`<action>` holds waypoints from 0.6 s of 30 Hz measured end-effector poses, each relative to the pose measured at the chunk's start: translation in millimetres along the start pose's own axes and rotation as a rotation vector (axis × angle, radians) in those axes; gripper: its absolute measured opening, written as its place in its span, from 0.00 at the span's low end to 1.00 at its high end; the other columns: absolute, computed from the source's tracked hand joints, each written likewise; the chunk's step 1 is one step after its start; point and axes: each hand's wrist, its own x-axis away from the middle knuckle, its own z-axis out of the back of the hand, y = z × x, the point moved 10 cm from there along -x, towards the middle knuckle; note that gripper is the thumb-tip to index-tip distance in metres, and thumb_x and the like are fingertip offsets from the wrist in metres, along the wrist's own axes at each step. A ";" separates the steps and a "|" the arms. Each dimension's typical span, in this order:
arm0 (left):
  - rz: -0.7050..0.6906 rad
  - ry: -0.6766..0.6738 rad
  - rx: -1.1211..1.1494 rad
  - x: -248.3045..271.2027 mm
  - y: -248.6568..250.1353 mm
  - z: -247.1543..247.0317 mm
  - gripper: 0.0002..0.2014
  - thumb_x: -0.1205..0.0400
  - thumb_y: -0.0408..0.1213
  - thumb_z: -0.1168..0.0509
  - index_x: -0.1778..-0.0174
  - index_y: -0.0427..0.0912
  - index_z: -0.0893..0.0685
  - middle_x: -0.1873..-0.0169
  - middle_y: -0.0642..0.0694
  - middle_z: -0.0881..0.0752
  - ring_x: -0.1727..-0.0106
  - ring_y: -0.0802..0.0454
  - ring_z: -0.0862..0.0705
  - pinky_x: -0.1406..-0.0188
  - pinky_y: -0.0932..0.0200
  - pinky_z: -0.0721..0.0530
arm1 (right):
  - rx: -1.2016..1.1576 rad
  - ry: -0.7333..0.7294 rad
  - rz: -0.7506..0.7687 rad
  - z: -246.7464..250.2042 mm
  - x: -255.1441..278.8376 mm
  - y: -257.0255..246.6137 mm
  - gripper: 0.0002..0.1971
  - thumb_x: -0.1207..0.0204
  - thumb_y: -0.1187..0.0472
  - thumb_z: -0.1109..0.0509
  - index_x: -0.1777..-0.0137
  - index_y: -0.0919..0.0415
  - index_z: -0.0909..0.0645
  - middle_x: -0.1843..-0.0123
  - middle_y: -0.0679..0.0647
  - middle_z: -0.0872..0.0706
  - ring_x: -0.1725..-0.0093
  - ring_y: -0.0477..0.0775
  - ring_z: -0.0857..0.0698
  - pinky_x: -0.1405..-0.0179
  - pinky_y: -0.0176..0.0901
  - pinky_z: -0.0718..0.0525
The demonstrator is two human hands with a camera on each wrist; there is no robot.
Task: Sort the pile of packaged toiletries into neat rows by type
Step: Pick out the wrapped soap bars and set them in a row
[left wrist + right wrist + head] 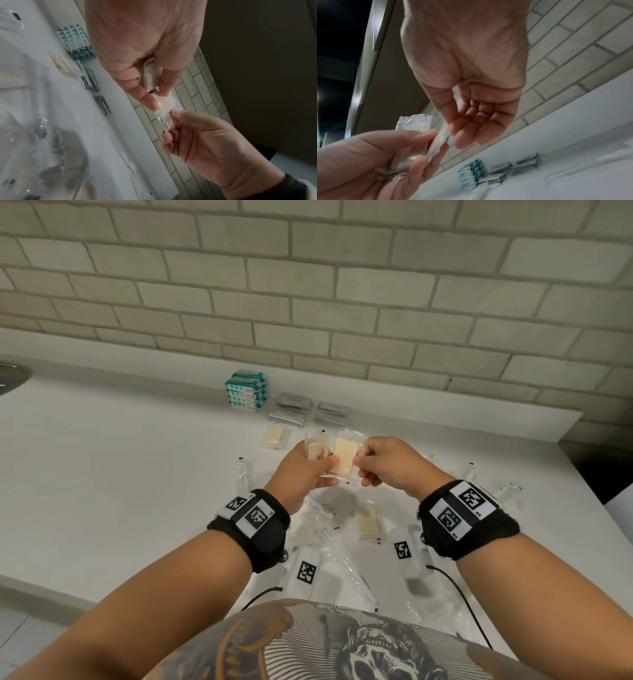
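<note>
Above the white counter [120, 474] my left hand [323, 470] grips a cream soap packet [317, 454]. Its thumb also presses on a second soap packet [343, 461] beside the first. My right hand [360, 470] pinches the clear right edge of that second packet. In the left wrist view the first packet [150, 75] sits between my left fingers, and the second packet [165, 104] spans both hands. In the right wrist view my right thumb and fingertips pinch the wrapper edge [439, 138]. One soap packet [273, 436] lies alone on the counter behind.
By the brick wall stand teal wipe packs [245, 392] and two groups of grey sachets [291, 409] [333, 413]. Under my wrists lie another soap [368, 523] and clear-wrapped toothbrushes [349, 568]. A metal sink rim [10, 378] is far left; the counter ends at right [589, 474].
</note>
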 end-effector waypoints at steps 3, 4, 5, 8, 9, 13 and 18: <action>-0.005 0.007 -0.025 0.9 0.8 1.0 0.11 0.20 0.27 0.31 0.45 0.39 0.23 0.56 0.45 0.17 0.57 0.51 0.14 0.60 0.59 0.12 | 0.108 -0.019 0.048 0.8 -0.2 -6.9 0.03 0.25 0.61 0.29 0.58 0.57 0.20 0.60 0.51 0.13 0.62 0.49 0.12 0.56 0.51 0.14; -0.009 0.010 -0.047 0.9 2.1 1.6 0.11 0.21 0.27 0.30 0.46 0.41 0.23 0.57 0.46 0.18 0.57 0.51 0.14 0.62 0.60 0.13 | 0.102 -0.024 0.061 2.2 0.0 -8.5 0.05 0.25 0.58 0.27 0.54 0.56 0.20 0.59 0.50 0.13 0.60 0.49 0.12 0.58 0.49 0.16; -0.010 0.007 -0.075 0.9 3.2 1.6 0.12 0.21 0.28 0.30 0.47 0.42 0.23 0.58 0.47 0.18 0.57 0.51 0.15 0.62 0.60 0.13 | 0.069 -0.018 0.063 5.5 -1.1 -8.4 0.07 0.26 0.57 0.26 0.52 0.55 0.19 0.58 0.49 0.12 0.60 0.49 0.12 0.60 0.47 0.17; 0.008 -0.053 -0.122 2.3 4.0 -4.7 0.12 0.22 0.28 0.29 0.46 0.42 0.22 0.56 0.45 0.16 0.54 0.50 0.14 0.60 0.59 0.13 | -0.008 -0.003 0.065 14.0 -5.0 -8.9 0.04 0.28 0.60 0.24 0.56 0.58 0.16 0.63 0.49 0.12 0.65 0.46 0.14 0.63 0.41 0.20; 0.023 -0.073 -0.120 3.1 2.9 -6.9 0.12 0.22 0.29 0.29 0.46 0.42 0.22 0.54 0.43 0.15 0.52 0.48 0.13 0.58 0.58 0.13 | 0.059 0.016 0.072 18.4 -7.9 -8.4 0.03 0.28 0.62 0.23 0.59 0.58 0.15 0.64 0.48 0.13 0.65 0.46 0.16 0.64 0.38 0.22; 0.126 -0.073 -0.033 4.2 -10.9 -3.8 0.11 0.19 0.33 0.31 0.43 0.37 0.21 0.43 0.35 0.15 0.45 0.41 0.12 0.46 0.51 0.12 | 0.401 0.072 -0.013 35.6 -19.3 9.3 0.03 0.30 0.63 0.22 0.64 0.55 0.12 0.61 0.45 0.13 0.58 0.47 0.17 0.59 0.37 0.24; 0.292 -0.106 0.276 6.2 -24.8 -3.2 0.23 0.13 0.50 0.43 0.34 0.32 0.24 0.39 0.29 0.17 0.41 0.35 0.14 0.45 0.48 0.12 | 0.759 -0.235 -0.090 -12.6 -13.6 48.6 0.09 0.22 0.59 0.30 0.45 0.60 0.12 0.47 0.50 0.13 0.46 0.51 0.16 0.42 0.41 0.21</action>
